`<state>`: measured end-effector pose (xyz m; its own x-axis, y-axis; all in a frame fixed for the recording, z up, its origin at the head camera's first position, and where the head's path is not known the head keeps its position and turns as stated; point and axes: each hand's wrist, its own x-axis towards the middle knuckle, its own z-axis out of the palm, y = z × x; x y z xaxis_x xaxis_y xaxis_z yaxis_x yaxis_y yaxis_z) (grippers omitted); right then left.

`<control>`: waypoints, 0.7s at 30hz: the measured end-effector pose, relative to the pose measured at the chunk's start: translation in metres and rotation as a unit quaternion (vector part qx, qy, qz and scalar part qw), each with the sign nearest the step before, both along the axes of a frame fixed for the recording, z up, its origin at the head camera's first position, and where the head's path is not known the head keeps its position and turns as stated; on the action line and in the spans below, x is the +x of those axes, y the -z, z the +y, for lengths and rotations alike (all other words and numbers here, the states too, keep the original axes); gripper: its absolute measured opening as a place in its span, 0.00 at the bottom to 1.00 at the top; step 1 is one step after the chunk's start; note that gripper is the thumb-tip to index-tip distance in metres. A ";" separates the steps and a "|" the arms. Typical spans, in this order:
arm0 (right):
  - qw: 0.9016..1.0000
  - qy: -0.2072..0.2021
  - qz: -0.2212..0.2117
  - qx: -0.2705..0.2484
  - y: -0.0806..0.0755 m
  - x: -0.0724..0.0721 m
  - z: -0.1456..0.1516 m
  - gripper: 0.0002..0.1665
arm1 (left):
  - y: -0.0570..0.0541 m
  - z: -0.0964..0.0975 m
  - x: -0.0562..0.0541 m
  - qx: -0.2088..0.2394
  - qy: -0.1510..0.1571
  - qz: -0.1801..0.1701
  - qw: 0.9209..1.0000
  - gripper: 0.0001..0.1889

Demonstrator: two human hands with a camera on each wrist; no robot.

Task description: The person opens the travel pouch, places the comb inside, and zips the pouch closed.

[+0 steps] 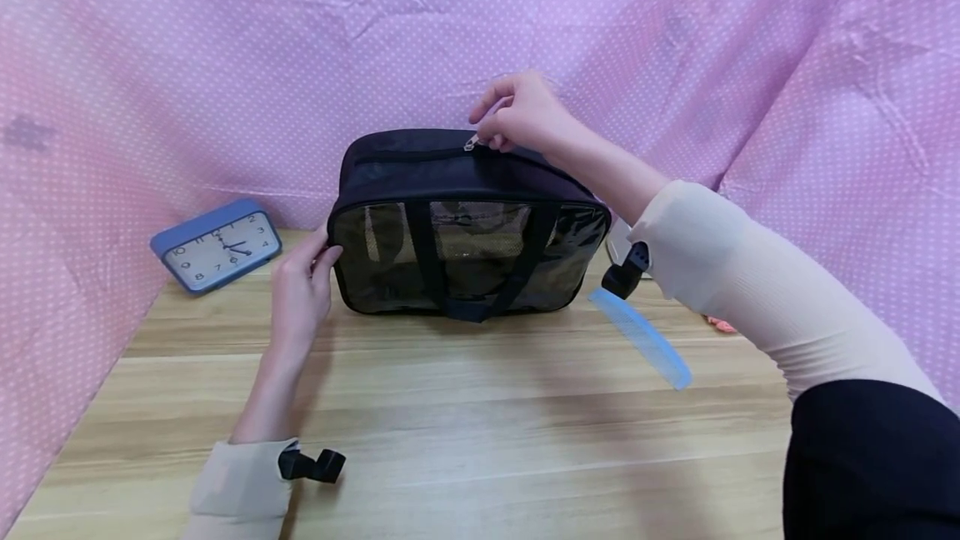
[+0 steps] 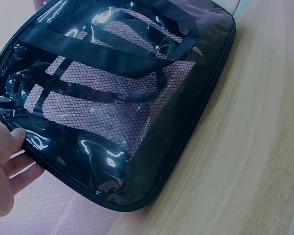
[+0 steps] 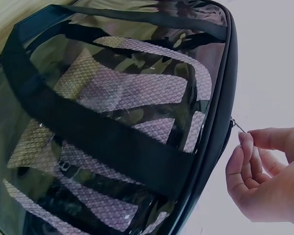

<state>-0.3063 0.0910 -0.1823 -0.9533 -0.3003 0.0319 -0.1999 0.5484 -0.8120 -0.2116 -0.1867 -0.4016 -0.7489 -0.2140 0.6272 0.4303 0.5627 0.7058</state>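
Observation:
A black bag with a see-through front panel and a dark strap handle stands upright on the table. My right hand is above its top edge, thumb and forefinger pinching a small metal zipper pull. The right wrist view shows the same pinch, with the pull stretched out from the bag's edge. At the bag's left side, my left hand grips the rim, its thumb on the front panel and its fingers behind the edge.
A blue clock leans back at the left. To the right of the bag lies a light blue comb. A pale object is partly hidden behind the right wrist, and a small coral item shows beneath the right sleeve. Pink dotted cloth hangs behind.

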 end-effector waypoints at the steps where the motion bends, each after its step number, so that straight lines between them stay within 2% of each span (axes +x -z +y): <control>1: 1.000 -0.001 -0.002 -0.001 0.000 0.000 -0.003 0.08 | 0.000 0.000 0.000 0.001 0.001 0.001 1.000 0.20; 11: 1.000 -0.008 -0.014 0.009 -0.005 0.000 -0.030 0.08 | 0.000 0.001 0.001 0.005 -0.001 0.002 1.000 0.20; 16: 0.999 -0.014 -0.009 0.035 -0.009 0.001 -0.042 0.08 | 0.000 0.002 0.001 0.006 -0.003 0.001 1.000 0.19; 21: 0.999 -0.029 -0.005 0.038 -0.009 0.000 -0.053 0.09 | 0.001 0.001 0.000 0.005 -0.009 0.001 1.000 0.19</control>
<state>-0.3063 0.0376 -0.1728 -0.9347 -0.3555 -0.0025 -0.2248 0.5966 -0.7704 -0.2120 -0.1856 -0.4022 -0.7441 -0.2340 0.6258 0.4212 0.5628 0.7113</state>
